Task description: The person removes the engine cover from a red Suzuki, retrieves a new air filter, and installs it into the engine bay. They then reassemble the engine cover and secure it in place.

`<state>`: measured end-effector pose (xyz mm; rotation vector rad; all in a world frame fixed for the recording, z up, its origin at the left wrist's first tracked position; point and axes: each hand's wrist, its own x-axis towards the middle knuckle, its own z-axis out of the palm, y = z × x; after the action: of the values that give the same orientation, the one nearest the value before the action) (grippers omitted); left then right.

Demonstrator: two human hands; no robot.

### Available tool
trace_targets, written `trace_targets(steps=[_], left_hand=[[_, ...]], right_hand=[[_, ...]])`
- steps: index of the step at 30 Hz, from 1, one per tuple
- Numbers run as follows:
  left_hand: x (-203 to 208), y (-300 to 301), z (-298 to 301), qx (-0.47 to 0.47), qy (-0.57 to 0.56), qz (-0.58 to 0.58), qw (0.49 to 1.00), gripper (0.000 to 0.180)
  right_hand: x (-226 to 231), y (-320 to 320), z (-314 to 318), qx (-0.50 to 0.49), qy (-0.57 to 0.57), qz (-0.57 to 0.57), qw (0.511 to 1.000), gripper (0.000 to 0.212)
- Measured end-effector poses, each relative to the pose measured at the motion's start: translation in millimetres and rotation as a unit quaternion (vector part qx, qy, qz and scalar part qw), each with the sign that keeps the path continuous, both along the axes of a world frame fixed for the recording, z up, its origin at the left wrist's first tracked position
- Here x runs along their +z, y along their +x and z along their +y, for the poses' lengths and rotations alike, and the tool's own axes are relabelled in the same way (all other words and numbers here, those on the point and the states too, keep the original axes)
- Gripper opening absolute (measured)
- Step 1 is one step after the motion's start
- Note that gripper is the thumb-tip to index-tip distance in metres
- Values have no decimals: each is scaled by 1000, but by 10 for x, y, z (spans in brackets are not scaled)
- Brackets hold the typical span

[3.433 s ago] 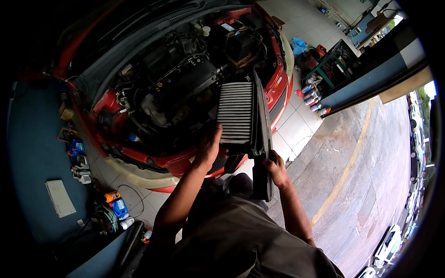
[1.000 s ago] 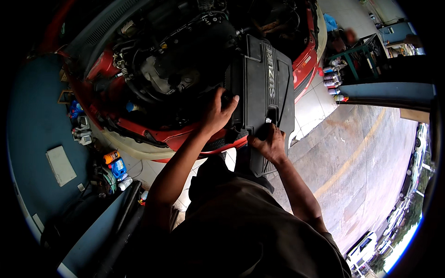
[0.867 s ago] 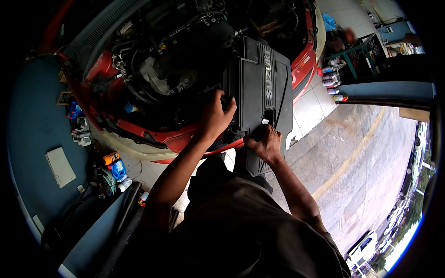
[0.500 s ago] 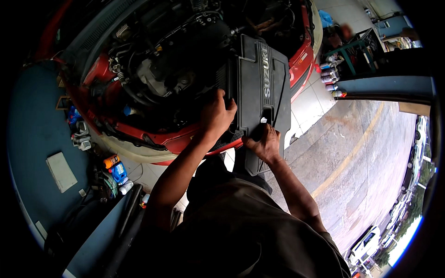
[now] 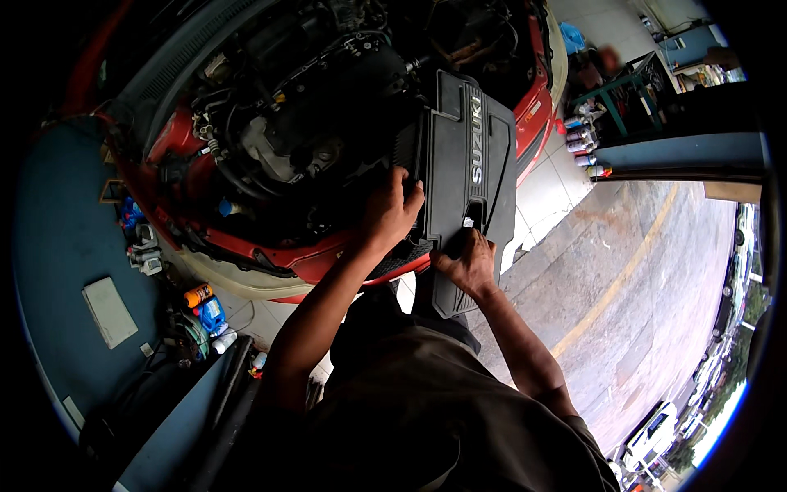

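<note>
Black cover point(image 5: 449, 176) bears pale lettering point(image 5: 476, 139); right hand point(image 5: 470, 264) grips it.

Car repair workshop, red car point(image 5: 320, 257), exposed engine bay point(image 5: 348, 107), spray cans point(image 5: 583, 147), blue jug point(image 5: 211, 313), tiled floor point(image 5: 548, 195)

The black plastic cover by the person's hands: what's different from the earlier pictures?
The black plastic cover has been turned: its broad outer face now points up at the camera, and the pale pleats shown earliest are out of sight. The right hand went from its edge to the opening in that face. The left hand stays at its left side; the red car remains in front.
</note>
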<state>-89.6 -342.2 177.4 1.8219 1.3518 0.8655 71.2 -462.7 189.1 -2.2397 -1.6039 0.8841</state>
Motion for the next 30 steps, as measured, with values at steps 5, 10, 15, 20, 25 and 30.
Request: trace_targets(steps=[5,10,15,20,25,30], left_hand=[[-87,18,-48,11,81,21,996,27],[-153,-169,80,-85,-146,-34,985,26],[-442,-637,8,-126,-273,-177,937,28],[-629,-714,-363,-83,-220,-181,955,37],[-819,-617,-581,-53,-8,-22,998,51],[-797,-601,-568,-51,1,59,997,56]], right_hand=[[-39,-7,-32,-4,8,25,1000,65],[-205,32,-11,-1,-30,-18,999,69],[-390,-20,-14,18,-73,-44,996,77],[-300,-173,148,1,-83,-7,997,84],[-336,-209,150,3,-53,-55,997,101],[-262,-259,244,-14,-94,-36,995,95]])
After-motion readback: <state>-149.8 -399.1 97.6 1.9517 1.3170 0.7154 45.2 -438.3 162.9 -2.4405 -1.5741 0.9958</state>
